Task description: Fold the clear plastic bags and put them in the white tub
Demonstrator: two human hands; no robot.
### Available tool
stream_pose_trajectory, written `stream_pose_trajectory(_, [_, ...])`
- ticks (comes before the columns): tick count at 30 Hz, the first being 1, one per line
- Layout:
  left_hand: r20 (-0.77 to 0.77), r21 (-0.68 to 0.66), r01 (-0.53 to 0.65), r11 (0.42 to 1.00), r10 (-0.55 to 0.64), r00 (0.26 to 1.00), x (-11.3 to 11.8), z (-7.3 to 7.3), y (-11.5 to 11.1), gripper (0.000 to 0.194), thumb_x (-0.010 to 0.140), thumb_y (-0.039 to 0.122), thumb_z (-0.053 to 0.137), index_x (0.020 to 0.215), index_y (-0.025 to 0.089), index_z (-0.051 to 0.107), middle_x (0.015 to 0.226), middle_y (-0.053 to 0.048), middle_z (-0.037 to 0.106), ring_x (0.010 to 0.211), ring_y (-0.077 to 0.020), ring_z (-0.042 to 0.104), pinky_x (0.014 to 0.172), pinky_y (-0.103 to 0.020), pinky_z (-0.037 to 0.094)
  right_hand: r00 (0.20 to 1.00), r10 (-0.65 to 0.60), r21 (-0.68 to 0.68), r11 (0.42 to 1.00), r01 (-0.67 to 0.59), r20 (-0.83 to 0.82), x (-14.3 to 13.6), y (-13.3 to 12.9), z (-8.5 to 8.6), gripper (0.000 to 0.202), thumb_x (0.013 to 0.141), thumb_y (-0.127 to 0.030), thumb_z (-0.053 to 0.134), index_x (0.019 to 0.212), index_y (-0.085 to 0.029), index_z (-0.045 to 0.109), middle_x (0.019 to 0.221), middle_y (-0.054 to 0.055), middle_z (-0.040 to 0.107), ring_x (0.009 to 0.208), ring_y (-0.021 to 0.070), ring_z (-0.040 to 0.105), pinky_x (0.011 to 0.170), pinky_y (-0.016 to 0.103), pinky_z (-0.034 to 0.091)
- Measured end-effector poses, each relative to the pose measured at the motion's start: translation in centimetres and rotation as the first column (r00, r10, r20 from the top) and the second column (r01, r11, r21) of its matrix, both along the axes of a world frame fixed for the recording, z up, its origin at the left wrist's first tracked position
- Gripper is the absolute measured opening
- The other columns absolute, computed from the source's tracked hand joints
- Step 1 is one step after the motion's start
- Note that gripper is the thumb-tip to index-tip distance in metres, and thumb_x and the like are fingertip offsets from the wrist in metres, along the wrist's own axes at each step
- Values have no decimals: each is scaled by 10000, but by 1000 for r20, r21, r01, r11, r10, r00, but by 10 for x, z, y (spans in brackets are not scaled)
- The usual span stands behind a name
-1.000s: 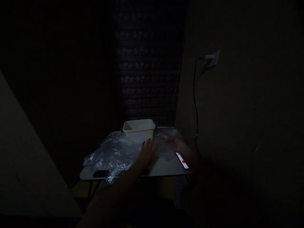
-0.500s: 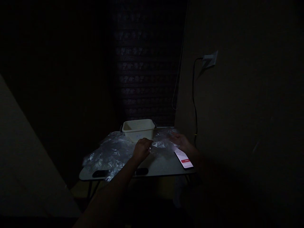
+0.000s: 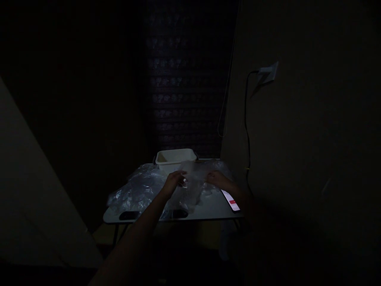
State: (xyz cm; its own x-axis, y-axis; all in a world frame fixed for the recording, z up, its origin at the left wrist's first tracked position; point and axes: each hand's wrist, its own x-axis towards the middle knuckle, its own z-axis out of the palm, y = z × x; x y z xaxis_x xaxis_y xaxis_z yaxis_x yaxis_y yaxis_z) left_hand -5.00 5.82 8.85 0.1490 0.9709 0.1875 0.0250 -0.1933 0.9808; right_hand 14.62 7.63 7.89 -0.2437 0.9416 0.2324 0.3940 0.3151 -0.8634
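Observation:
The room is very dark. On a small white table (image 3: 208, 208), my left hand (image 3: 173, 183) and my right hand (image 3: 217, 179) each pinch an edge of a clear plastic bag (image 3: 190, 188), which hangs lifted between them in front of a white plastic tub (image 3: 175, 157). A loose heap of clear plastic bags (image 3: 135, 190) lies just left of my left hand.
A phone (image 3: 231, 200) with a lit screen lies on the table's right edge by my right wrist. A wall socket (image 3: 268, 73) with a black cable (image 3: 246, 127) is on the right wall. A dark patterned curtain hangs behind the table.
My left hand went from flat on the table to pinching a clear bag. Both hands have raised that bag off the table.

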Motion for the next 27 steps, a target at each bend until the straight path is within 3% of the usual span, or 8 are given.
stream_pose_trajectory(2, [11, 11, -21, 1000, 21, 1000, 0, -1, 0, 275, 590, 255, 418, 807, 108, 501, 540, -4, 548, 413, -82, 481, 420, -200, 351, 1000, -11, 48, 999, 11, -2, -4, -1, 6, 61, 553, -179, 500, 577, -133, 532, 546, -20, 528, 519, 90, 470, 474, 192, 353])
stream_pose_trajectory(5, [-3, 52, -72, 996, 72, 997, -1, -1, 1, 264, 582, 301, 468, 758, 109, 507, 543, 1, 539, 408, -77, 474, 424, -202, 354, 997, -80, 63, 995, 80, -6, -7, -4, 15, 102, 583, -178, 459, 522, -140, 532, 460, -34, 497, 432, 76, 434, 412, 184, 322])
stream_pose_trajectory(8, [-39, 90, -127, 988, 131, 991, -6, 0, 2, 263, 570, 332, 499, 714, 114, 525, 583, -13, 554, 488, -101, 505, 453, -207, 364, 986, -160, 14, 987, 161, -35, -10, -5, 21, 127, 590, -164, 440, 497, -147, 525, 399, -42, 469, 341, 63, 386, 350, 183, 285])
stream_pose_trajectory(14, [-173, 172, -164, 971, 194, 966, -32, -3, 9, 192, 542, 304, 542, 609, 130, 586, 681, -34, 596, 713, -150, 519, 662, -251, 369, 957, -256, -128, 963, 239, -138, -13, -6, 26, 98, 594, -134, 425, 555, -139, 516, 472, -23, 521, 292, 59, 396, 297, 179, 274])
stream_pose_trajectory(20, [-262, 194, -173, 966, 221, 939, -42, -9, 16, 142, 526, 274, 550, 568, 144, 592, 643, -28, 602, 671, -158, 527, 647, -262, 376, 925, -237, -308, 940, 143, -296, -4, -7, 20, 60, 613, -178, 448, 622, -138, 492, 623, 21, 558, 390, 89, 493, 359, 206, 369])
stream_pose_trajectory(24, [-269, 275, -208, 939, 283, 921, -34, -10, 18, 142, 525, 255, 548, 612, 152, 594, 652, -31, 598, 652, -155, 522, 607, -253, 381, 909, -167, -293, 955, 53, -382, 2, -7, 15, 87, 589, -142, 468, 675, -150, 475, 653, 10, 546, 501, 102, 529, 448, 217, 413])
stream_pose_trajectory(27, [-242, 247, -236, 940, 296, 924, -25, -10, 20, 154, 542, 260, 526, 641, 160, 590, 620, -26, 590, 578, -139, 512, 527, -240, 382, 908, -135, -267, 963, 27, -396, 1, -8, 14, 210, 558, -101, 476, 756, -168, 452, 660, -13, 539, 515, 93, 522, 448, 203, 409])
